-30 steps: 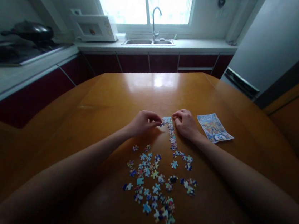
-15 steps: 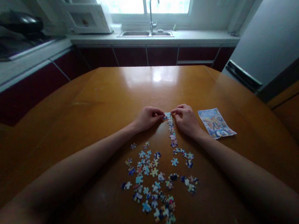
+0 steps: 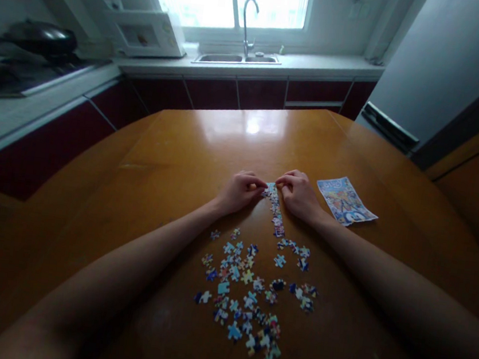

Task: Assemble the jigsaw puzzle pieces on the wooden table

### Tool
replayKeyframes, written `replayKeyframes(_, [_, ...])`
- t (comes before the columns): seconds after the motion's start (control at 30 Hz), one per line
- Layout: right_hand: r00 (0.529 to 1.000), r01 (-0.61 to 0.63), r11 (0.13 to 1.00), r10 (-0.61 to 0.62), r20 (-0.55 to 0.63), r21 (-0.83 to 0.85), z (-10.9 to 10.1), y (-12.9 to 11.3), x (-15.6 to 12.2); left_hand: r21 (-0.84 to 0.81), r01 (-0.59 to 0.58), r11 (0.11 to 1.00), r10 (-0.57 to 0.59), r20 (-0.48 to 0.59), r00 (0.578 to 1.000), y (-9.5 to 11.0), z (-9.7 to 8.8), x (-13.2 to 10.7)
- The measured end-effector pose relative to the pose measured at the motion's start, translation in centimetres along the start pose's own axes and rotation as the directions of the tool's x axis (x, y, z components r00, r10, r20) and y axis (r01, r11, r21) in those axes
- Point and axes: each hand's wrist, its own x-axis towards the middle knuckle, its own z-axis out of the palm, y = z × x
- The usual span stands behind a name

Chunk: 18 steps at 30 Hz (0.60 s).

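Note:
A short strip of joined jigsaw pieces [image 3: 274, 209] runs down the middle of the wooden table [image 3: 181, 155]. My left hand [image 3: 240, 191] and my right hand [image 3: 298, 195] meet at the strip's far end, both with fingers pinched together on the top pieces there. Several loose jigsaw pieces [image 3: 247, 295] lie scattered nearer to me, between my forearms. A printed picture sheet [image 3: 345, 200] lies flat just right of my right hand.
Beyond the table runs a counter with a sink and tap [image 3: 248, 30] under a bright window. A white microwave [image 3: 141, 33] stands left of the sink, a dark pan [image 3: 39, 38] on the hob further left. A grey fridge [image 3: 443, 64] stands at the right.
My left hand has slid a little right toward the strip's top, so both hands now nearly touch there. The view shifted slightly; the loose pieces and sheet stayed put.

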Motion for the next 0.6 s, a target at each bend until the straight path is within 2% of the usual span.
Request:
replayKeyframes(0.3, [1.0, -0.012, 1.0, 0.012, 0.008, -0.005, 0.14, 0.32, -0.05, 0.067, -0.063, 0.996, 0.061, 0.031, 0.998, -0.79, 0.11, -0.24])
replayKeyframes(0.6, [1.0, -0.001, 1.0, 0.001, 0.02, -0.013, -0.07, -0.15, -0.1, 0.1, -0.087, 0.991, 0.082, 0.048, 0.995, -0.6, 0.14, -0.16])
